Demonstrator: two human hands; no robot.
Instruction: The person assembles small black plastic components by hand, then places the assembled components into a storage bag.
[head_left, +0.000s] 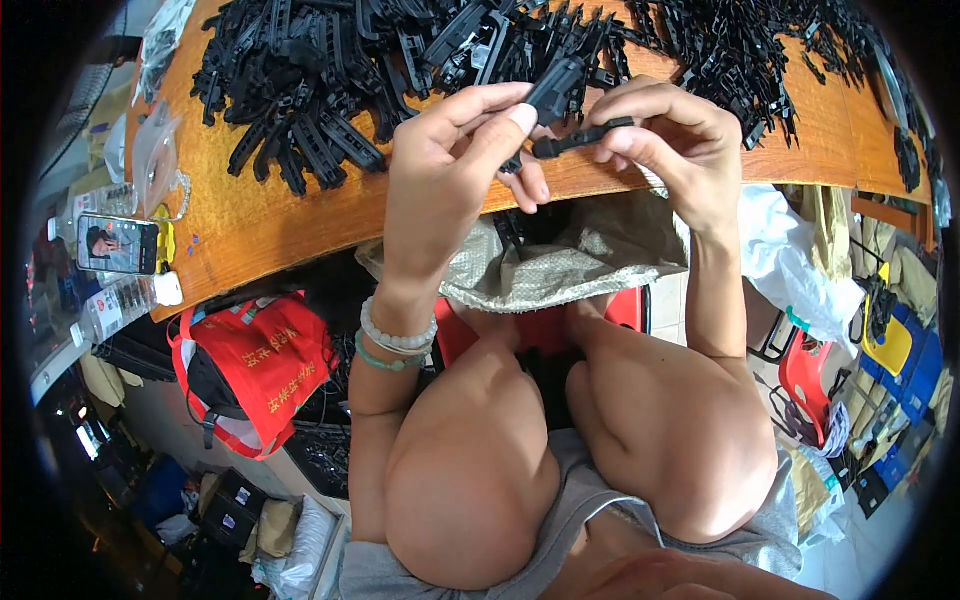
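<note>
From my distant post, I saw the left hand (445, 165) pinching a chunky, angular black part (556, 92) over the wooden table (230, 245), and the right hand (690, 145) gripping a slim, knobby black piece (590, 138) by its end, presumably leaving the other end free; whether they touched, I couldn't tell.

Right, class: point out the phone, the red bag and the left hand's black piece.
Phone (117, 245), head view: on its screen.
Red bag (250, 372), head view: on its printed side.
Black piece (557, 91) in the left hand (440, 165), head view: on its upper part.
</note>
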